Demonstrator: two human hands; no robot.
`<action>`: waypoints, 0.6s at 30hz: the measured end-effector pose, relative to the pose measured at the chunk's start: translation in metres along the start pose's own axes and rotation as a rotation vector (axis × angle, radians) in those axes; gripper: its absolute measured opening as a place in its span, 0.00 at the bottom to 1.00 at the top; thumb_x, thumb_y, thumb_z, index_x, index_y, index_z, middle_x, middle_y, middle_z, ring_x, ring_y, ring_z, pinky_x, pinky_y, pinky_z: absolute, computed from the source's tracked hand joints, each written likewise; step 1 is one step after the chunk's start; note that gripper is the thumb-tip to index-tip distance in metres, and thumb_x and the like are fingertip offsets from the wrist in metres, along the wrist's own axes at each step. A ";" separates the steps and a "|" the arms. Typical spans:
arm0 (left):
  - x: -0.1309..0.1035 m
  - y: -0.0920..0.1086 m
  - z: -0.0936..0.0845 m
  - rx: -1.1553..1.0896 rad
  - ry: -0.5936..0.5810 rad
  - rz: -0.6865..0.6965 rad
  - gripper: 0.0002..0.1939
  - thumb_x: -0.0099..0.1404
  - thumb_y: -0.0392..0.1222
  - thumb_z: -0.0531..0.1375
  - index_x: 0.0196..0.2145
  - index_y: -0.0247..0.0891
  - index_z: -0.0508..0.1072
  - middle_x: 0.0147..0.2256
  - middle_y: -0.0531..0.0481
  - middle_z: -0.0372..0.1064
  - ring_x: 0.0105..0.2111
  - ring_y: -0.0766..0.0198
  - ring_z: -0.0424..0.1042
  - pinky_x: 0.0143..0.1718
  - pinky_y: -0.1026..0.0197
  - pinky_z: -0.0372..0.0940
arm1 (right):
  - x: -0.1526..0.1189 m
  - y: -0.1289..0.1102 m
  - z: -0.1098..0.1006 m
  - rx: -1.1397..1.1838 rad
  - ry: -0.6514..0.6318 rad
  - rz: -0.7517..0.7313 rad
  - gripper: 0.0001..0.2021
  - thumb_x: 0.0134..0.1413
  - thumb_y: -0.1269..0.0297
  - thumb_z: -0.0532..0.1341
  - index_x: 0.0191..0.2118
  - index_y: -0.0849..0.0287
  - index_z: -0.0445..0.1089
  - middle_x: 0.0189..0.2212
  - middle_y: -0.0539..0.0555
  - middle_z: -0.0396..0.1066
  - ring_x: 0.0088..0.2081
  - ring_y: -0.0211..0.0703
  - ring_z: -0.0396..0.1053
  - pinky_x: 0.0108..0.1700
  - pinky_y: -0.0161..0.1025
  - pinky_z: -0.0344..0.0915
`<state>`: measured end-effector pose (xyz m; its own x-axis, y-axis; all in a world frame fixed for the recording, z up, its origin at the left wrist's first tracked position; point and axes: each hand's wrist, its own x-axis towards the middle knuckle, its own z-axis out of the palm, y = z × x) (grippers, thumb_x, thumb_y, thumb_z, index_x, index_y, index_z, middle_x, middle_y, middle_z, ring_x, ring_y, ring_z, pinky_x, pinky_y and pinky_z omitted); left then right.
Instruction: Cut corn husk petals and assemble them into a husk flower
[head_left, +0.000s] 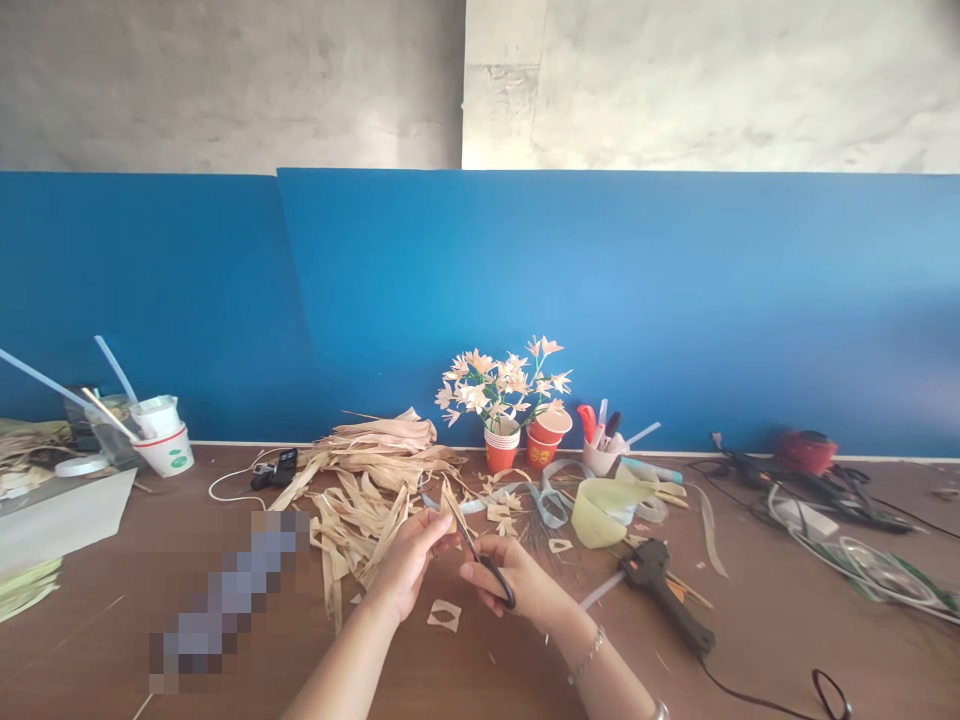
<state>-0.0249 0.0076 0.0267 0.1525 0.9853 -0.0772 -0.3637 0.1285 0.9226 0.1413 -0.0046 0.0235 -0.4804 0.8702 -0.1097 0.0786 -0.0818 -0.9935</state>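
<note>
My left hand (411,558) pinches a small pale strip of dried husk (451,500) upright between thumb and fingers. In my right hand (519,582) is a pair of scissors (499,583) with black handles, the blades pointing up and left against the strip. How far the blades are open is hard to make out. Under the hands, a husk scrap with an oval hole (444,616) lies on the table. A heap of dried husks (367,520) spreads behind and left of my left hand.
Husk flowers (495,385) stand in a red paper cup (502,452) at the back. A black glue gun (666,590) with a trailing cord lies right of my right hand. Yellow-green ribbon (600,510) curls behind it. White cups (165,450) stand far left; cables (862,560) cover the far right.
</note>
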 end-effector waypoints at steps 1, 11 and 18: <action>0.000 0.000 -0.001 0.001 -0.011 -0.003 0.15 0.50 0.50 0.68 0.24 0.37 0.71 0.27 0.52 0.71 0.32 0.63 0.69 0.37 0.62 0.59 | 0.000 0.001 -0.001 -0.004 -0.003 0.005 0.25 0.39 0.41 0.66 0.29 0.59 0.62 0.10 0.41 0.59 0.12 0.28 0.52 0.15 0.29 0.46; 0.002 0.001 -0.007 0.002 -0.077 -0.022 0.13 0.51 0.48 0.68 0.25 0.36 0.71 0.27 0.52 0.71 0.30 0.65 0.68 0.37 0.63 0.60 | -0.003 -0.001 -0.004 -0.030 -0.037 0.010 0.23 0.42 0.43 0.66 0.28 0.59 0.62 0.10 0.41 0.59 0.12 0.28 0.52 0.14 0.28 0.43; 0.001 0.003 -0.007 0.041 -0.119 -0.022 0.14 0.53 0.49 0.66 0.26 0.36 0.71 0.28 0.51 0.71 0.30 0.65 0.68 0.36 0.63 0.60 | -0.004 -0.003 -0.007 -0.046 -0.040 0.009 0.23 0.41 0.43 0.67 0.28 0.59 0.63 0.10 0.40 0.57 0.12 0.28 0.52 0.14 0.28 0.47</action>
<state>-0.0323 0.0100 0.0266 0.2686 0.9617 -0.0550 -0.3213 0.1433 0.9361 0.1492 -0.0042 0.0273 -0.5141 0.8492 -0.1205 0.1229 -0.0662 -0.9902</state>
